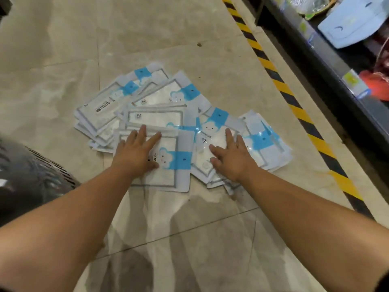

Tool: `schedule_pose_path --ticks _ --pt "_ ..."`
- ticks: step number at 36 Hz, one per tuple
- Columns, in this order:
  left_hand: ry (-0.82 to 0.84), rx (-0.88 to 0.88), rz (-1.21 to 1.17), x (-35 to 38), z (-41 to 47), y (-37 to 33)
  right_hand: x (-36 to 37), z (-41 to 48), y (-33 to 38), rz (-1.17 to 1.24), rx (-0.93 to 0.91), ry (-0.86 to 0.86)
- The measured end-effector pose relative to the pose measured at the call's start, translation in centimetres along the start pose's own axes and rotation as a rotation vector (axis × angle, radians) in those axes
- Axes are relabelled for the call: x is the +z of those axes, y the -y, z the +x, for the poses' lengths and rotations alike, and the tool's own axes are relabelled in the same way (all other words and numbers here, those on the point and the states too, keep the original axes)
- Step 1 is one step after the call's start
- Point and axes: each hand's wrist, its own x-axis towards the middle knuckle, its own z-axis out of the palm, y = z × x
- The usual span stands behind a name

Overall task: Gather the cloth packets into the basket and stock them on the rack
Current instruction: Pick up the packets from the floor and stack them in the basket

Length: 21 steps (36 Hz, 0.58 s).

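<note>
The cloth packets (pixel 160 114) lie fanned and overlapping on the tiled floor (pixel 63 60) at mid-frame. The left hand (pixel 136 153) and right hand (pixel 230 158) press flat on the nearest ones, fingers straight and spread. A dark slatted basket (pixel 40 175) sits at the left edge. The pile's right edge stops short of the yellow-black stripe (pixel 280 85) bordering the rack (pixel 328 66), upper right. Bare floor lies above and below.

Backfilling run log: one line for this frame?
stage: gathering; left hand: flat on packets; right hand: flat on packets; packets: overlapping pile on floor; basket: left of pile
</note>
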Motion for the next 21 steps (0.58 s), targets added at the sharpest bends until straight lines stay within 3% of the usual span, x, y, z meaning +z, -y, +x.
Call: schedule_pose_path --ticks 5,11,14,17,21 --pt "-0.007 -0.031 -0.04 -0.4 1.0 -0.1 0.7 -0.8 0.0 0.246 0.135 -0.106" --pt "-0.053 -0.252 -0.144 1.9 -2.3 -1.2 1.8 -0.9 -0.3 0.421 0.369 -0.352" --pt "-0.034 -0.368 -0.226 3.5 -3.8 -1.2 0.9 -0.6 0.1 0.532 0.522 -0.341" --pt "-0.023 -0.417 -0.375 4.7 -4.7 -0.8 0.0 -0.5 -0.4 0.751 0.657 -0.341" --pt "-0.063 -0.352 -0.69 5.1 -5.1 0.0 -0.5 -1.2 -1.4 0.983 0.743 -0.415"
